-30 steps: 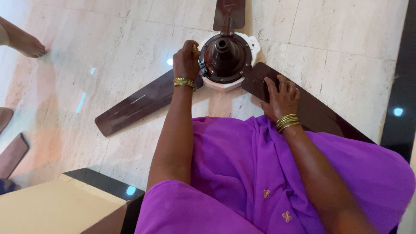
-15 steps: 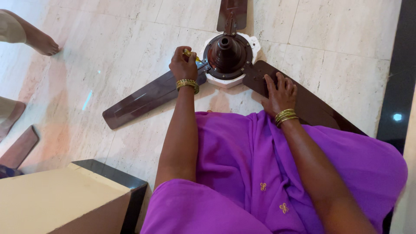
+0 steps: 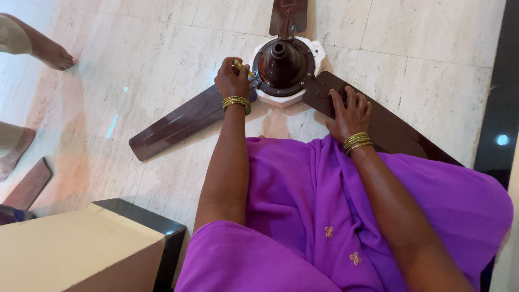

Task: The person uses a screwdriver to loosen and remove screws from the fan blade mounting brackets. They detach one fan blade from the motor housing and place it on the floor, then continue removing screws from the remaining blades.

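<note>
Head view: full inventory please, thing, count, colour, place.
ceiling fan motor hub: 1, dark brown on a white base, on the floor at top centre
fan blades: 3 attached, dark brown, spreading left, right and up from the hub
loose blade: 1, brown, on the floor at the left edge
screwdriver: 1, yellow handle, at the hub's left edge
floor: pale marble tiles, dark border at right
box-like furniture: 1, beige top with dark edge, bottom left
another person's feet: 2, bare, upper left and left edge
purple garment: 1, over the lap
gold bangles: a set on each wrist
left hand: gripping the screwdriver
right hand: flat on the right blade
</note>
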